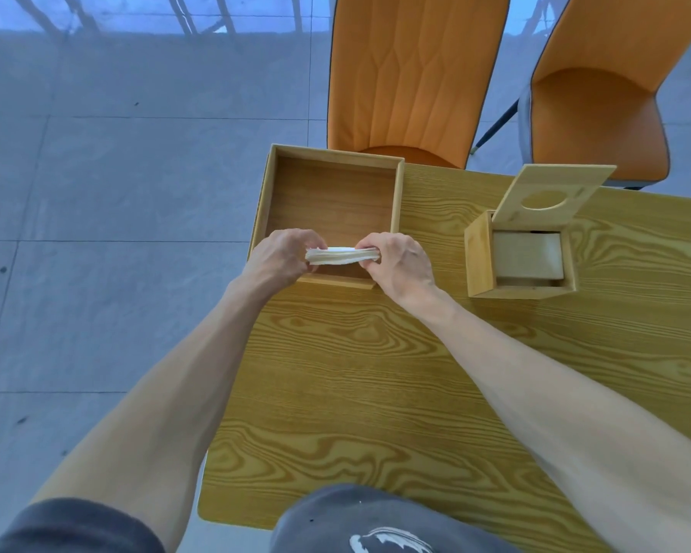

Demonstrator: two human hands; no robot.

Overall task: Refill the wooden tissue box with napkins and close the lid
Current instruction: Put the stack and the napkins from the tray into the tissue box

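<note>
A thin stack of white napkins (342, 256) is pinched at its two ends, my left hand (282, 253) on the left end and my right hand (399, 265) on the right. I hold it over the near edge of a shallow open wooden tray (395, 193) at the table's far left corner. To the right stands the wooden tissue box (480, 259), its lid (551, 193) with a round hole tilted up and open. Pale napkins (527, 255) lie inside the box.
The wood-grain table (376, 393) ends on the left above a grey tiled floor (96, 233). Two orange chairs (411, 73) (599, 101) stand behind the table's far edge.
</note>
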